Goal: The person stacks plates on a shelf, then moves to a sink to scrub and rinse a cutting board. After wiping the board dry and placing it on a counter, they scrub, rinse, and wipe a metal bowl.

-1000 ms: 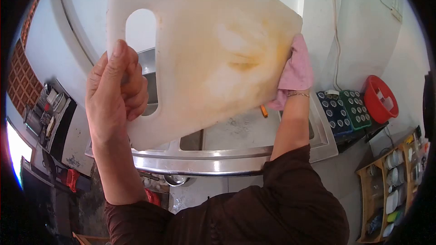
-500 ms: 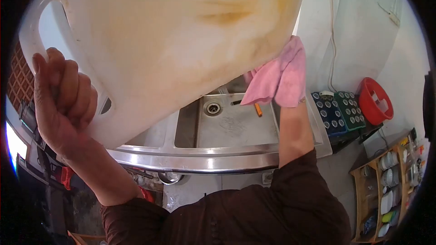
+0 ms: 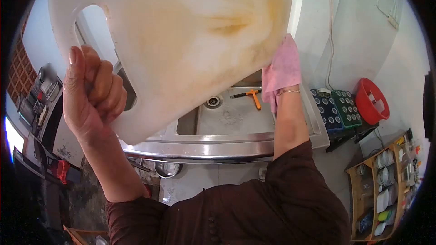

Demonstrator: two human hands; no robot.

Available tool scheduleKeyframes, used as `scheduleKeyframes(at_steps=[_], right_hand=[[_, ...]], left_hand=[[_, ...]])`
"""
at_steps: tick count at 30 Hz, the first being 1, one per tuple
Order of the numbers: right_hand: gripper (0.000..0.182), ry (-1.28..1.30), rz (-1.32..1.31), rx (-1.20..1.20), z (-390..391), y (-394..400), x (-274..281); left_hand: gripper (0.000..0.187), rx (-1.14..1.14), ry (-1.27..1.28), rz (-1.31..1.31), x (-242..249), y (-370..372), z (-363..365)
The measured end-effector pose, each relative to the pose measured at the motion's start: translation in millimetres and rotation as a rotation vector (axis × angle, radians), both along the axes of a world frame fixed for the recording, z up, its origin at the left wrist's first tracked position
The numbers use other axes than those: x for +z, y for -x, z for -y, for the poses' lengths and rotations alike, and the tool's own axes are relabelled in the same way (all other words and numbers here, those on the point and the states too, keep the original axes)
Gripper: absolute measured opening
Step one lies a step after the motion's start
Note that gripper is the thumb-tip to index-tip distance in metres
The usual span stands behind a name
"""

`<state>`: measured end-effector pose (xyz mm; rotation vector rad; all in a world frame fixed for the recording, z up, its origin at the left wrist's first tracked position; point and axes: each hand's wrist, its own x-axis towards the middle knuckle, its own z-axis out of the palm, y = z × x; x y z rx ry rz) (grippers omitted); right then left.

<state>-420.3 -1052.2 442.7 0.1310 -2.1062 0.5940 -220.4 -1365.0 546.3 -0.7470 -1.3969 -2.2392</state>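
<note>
A large white plastic cutting board (image 3: pixel 181 41) with yellow-brown stains is held up tilted above the sink. My left hand (image 3: pixel 96 86) is closed round the board's edge at its long handle slot. A pink cloth (image 3: pixel 282 67) covers most of my right hand (image 3: pixel 284 81), which grips it at the lower right edge of the board. Cloth hides those fingers. Below lies the steel sink (image 3: pixel 213 147), and in its basin rests a T-shaped tool (image 3: pixel 255 97) with orange and black parts.
Right of the sink are blue and green crates of bottles (image 3: pixel 337 109) and a red basin (image 3: pixel 373 101). A wooden rack (image 3: pixel 349 190) with dishes stands lower right. A metal bowl (image 3: pixel 168 169) sits beneath the sink's front edge. Cookware (image 3: pixel 34 95) lines the left counter.
The board and my left hand have shifted right in view. My right hand with the cloth has moved slightly up and left, and more of the tool in the basin shows.
</note>
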Motion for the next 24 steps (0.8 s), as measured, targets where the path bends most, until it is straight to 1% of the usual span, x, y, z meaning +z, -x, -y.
scheduleKeyframes(at_steps=[1, 2, 5, 6, 7, 8, 9, 11, 13, 14, 16, 20, 22, 23, 24], right_hand=[[0.02, -0.244, -0.078, 0.031, -1.7, -4.7, -0.3], [0.02, -0.242, -0.087, 0.027, -4.1, -14.5, 9.1], [0.021, -0.626, -0.146, -0.577, -15.7, -55.1, 55.8], [0.021, -0.755, -0.158, -0.774, -18.0, -60.7, 59.6], [0.021, -0.77, -0.161, -0.866, -21.1, -59.8, 63.6], [0.021, -0.657, -0.171, -0.805, -24.1, -55.3, 64.8], [0.021, -0.445, -0.194, -0.595, -27.5, -47.2, 66.2], [0.021, -0.031, -0.262, -0.07, -32.8, -19.8, 61.6], [0.021, 0.232, -0.307, 0.343, -37.5, 0.9, 49.7], [0.022, 0.305, -0.31, 0.462, -37.4, 1.9, 47.8], [0.022, 0.33, -0.293, 0.516, -37.6, 2.6, 43.6], [0.02, -0.102, 0.055, -0.679, -23.7, -40.4, 53.2], [0.011, -0.594, -0.189, -1.439, -45.7, -17.9, 5.3], [0.014, -0.608, -0.311, -1.469, -35.8, -35.0, 1.3], [0.017, -0.577, -0.433, -1.209, -8.0, -59.6, 5.2]], left_hand=[[0.035, 0.003, 0.052, -0.045, -1.4, 0.8, 5.4], [0.036, 0.005, 0.103, -0.098, -2.0, -3.2, 9.9], [0.036, -0.067, 0.152, -0.064, -2.0, -20.1, 15.1], [0.036, 0.031, 0.172, -0.022, -5.1, -21.1, 14.6], [0.036, 0.029, 0.172, -0.016, -9.1, -21.4, 12.6], [0.036, 0.018, 0.227, -0.061, -13.4, -21.4, 9.5], [0.036, 0.005, 0.281, -0.108, -15.5, -21.4, 7.1], [0.036, 0.014, 0.256, -0.065, -14.1, -24.2, 7.8], [0.035, 0.146, 0.233, -0.02, -12.9, -21.5, 12.2], [0.035, 0.148, 0.234, -0.02, -14.6, -21.0, 13.9], [0.035, 0.073, 0.306, -0.103, -20.0, -20.3, 15.5], [0.033, 0.132, 0.273, -0.006, -14.7, -19.5, 7.6], [0.033, 0.128, 0.257, -0.028, -15.9, -18.2, 9.8], [0.033, 0.112, 0.245, -0.049, -16.4, -17.6, 9.8], [0.033, 0.113, 0.244, -0.048, -16.0, -17.3, 4.8]])
